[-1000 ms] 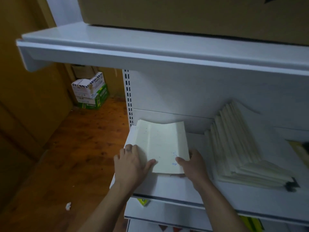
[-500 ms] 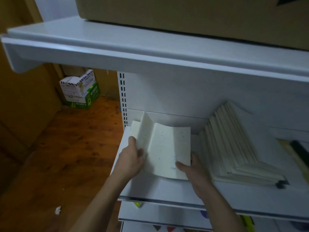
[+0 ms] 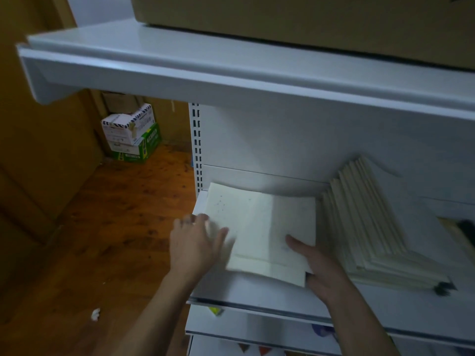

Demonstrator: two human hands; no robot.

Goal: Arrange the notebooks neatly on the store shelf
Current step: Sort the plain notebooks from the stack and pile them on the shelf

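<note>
A cream notebook (image 3: 259, 232) lies on the left end of the white shelf (image 3: 257, 291), its pages fanned and bowed. My left hand (image 3: 195, 242) rests at its left edge, blurred, fingers spread over the paper. My right hand (image 3: 318, 265) holds the notebook's near right corner, thumb on top and fingers underneath. To the right, a slanted stack of several cream notebooks (image 3: 372, 227) leans against the shelf's back panel.
An upper shelf (image 3: 231, 70) overhangs close above, carrying a brown cardboard box (image 3: 308, 19). A dark object (image 3: 466, 229) lies at the far right. Printed cartons (image 3: 131, 134) stand on the wooden floor (image 3: 102, 240) to the left. A lower shelf shows below.
My left hand let go of the raised left pages, and they dropped flatter onto the notebook. My right hand kept its hold on the near right corner.
</note>
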